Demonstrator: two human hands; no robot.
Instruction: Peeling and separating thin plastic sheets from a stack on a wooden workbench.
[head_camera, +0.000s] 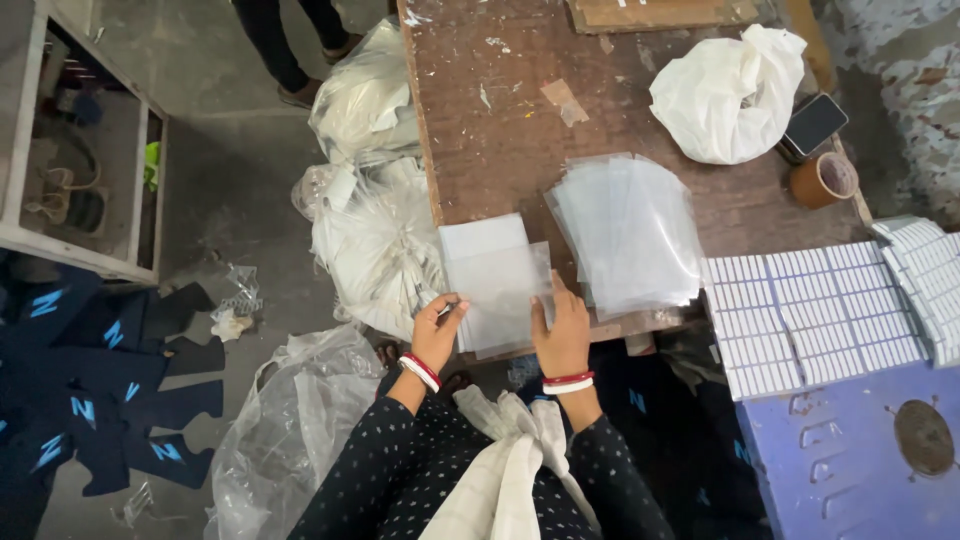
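**Both hands working a clear packet at the tabletop's near edge**

While the person is leaning over the near edge of the wooden tabletop (500, 120), both hands are meeting on a clear plastic packet (497, 275) with a white sheet inside. The left hand (437, 335) is gripping the packet's left edge, its fingers curled and pinching the plastic. The right hand (562, 330) is lying on the packet's right side, fingers pressed together and pointing away, with the thumb set against the film. Red and white bangles are circling both wrists. The packet is resting flat at the tabletop's near edge, partly hanging over it.

Just right of it, a loose stack of clear bags (630, 235) is spreading across the tabletop, and rows of small white labels (810, 310) are sitting further right on a blue surface. On the floor to the left, plastic sacks of white goods (375, 230) are leaning against the tabletop. Farther off, a crumpled white bag (730, 95), a dark phone (815, 122) and a roll of brown tape (823, 180) are lying near the far right edge.
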